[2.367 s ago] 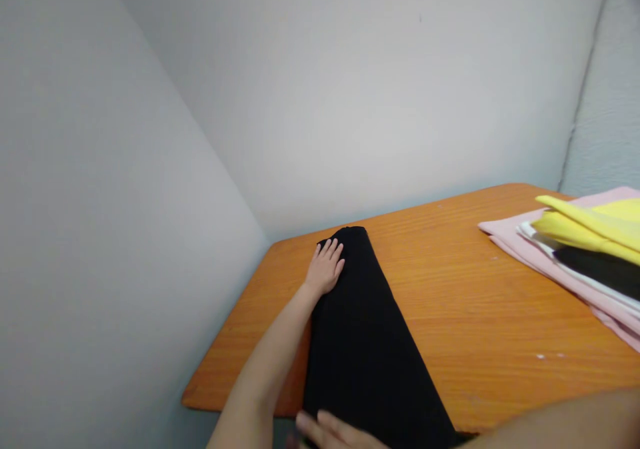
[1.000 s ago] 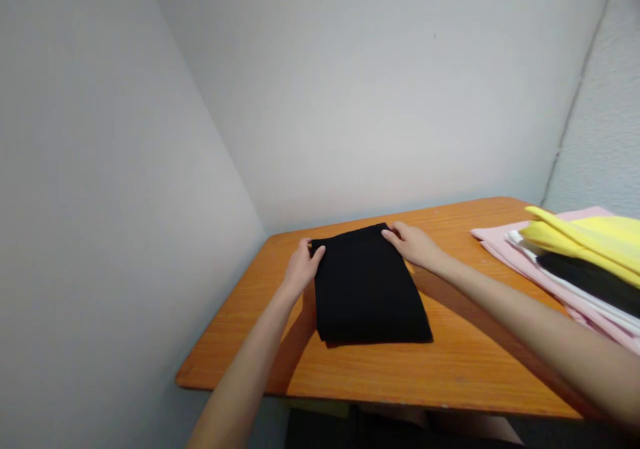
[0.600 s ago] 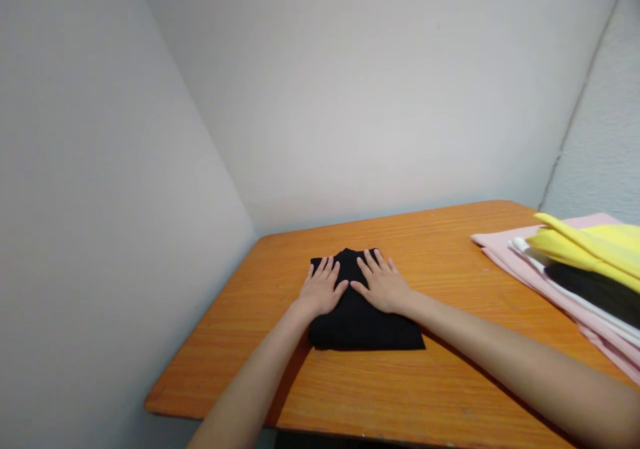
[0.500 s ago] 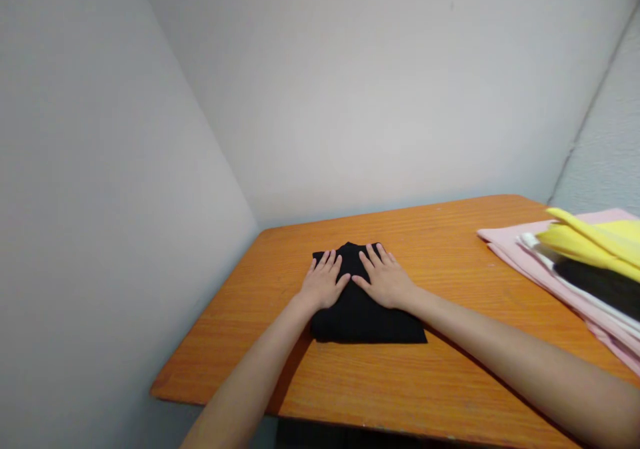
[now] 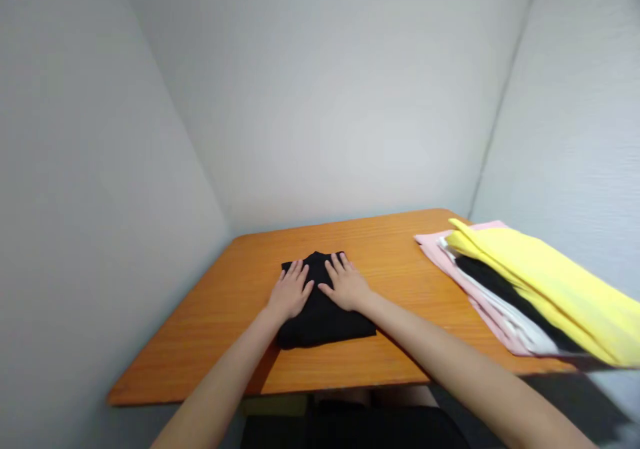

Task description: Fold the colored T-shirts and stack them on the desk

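A folded black garment (image 5: 325, 325) lies flat on the orange-brown wooden table (image 5: 390, 249), its near edge folded over and a small peak at its far edge. My left hand (image 5: 291, 292) rests palm down on its left side, fingers spread. On the right side of the cloth, my right hand (image 5: 347, 285) also lies flat with fingers apart. The two thumbs point toward each other with black cloth between them. Whatever is under the palms is hidden.
To the right lies a stack of clothes: a yellow piece (image 5: 535, 269) on top, then black (image 5: 505, 292), white (image 5: 525, 329) and pink cloth (image 5: 435, 245). It reaches the table's right edge. Pale walls (image 5: 350, 102) stand behind and to the left.
The view has turned to the right, so the table and garment appear further left and more of the clothes stack shows. Both hands stay flat on the black garment.
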`<state>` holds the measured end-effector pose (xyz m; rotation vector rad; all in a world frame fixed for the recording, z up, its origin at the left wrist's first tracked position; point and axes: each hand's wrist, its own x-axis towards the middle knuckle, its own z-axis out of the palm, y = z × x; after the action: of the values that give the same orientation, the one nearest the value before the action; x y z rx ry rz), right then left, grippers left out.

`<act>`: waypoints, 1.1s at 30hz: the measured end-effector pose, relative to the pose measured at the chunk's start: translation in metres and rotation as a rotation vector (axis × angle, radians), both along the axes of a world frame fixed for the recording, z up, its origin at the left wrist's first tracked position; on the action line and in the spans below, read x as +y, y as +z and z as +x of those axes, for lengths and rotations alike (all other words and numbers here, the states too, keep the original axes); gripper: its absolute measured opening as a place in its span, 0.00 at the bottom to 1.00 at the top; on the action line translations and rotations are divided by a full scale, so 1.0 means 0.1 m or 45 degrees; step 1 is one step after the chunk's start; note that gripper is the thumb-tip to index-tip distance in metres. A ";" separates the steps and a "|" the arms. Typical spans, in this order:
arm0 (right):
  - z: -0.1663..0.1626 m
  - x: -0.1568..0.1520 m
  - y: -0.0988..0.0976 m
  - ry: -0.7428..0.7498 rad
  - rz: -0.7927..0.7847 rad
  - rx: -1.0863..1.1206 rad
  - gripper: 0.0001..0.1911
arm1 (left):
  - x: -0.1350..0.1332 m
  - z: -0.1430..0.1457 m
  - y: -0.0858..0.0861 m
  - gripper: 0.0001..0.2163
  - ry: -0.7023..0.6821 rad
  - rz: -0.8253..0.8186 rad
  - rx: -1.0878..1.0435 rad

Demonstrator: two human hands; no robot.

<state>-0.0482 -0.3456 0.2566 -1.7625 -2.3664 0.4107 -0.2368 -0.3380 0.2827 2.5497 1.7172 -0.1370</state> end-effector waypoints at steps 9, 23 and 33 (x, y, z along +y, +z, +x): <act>0.35 -0.55 0.46 -0.498 -0.021 -0.089 0.40 | -0.47 0.09 0.20 0.37 0.634 0.022 0.105; 2.69 -0.78 2.00 -0.672 0.395 -0.073 0.25 | -0.42 2.45 1.42 0.24 -0.023 -0.640 -1.769; 4.13 -1.24 0.89 -0.976 -0.110 0.048 0.28 | -0.68 3.73 0.50 0.40 0.050 -0.368 -0.896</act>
<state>0.3649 -0.4697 0.3452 -2.4689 -1.4805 0.4130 0.1358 -0.4058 0.3326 2.0018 1.3443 0.4295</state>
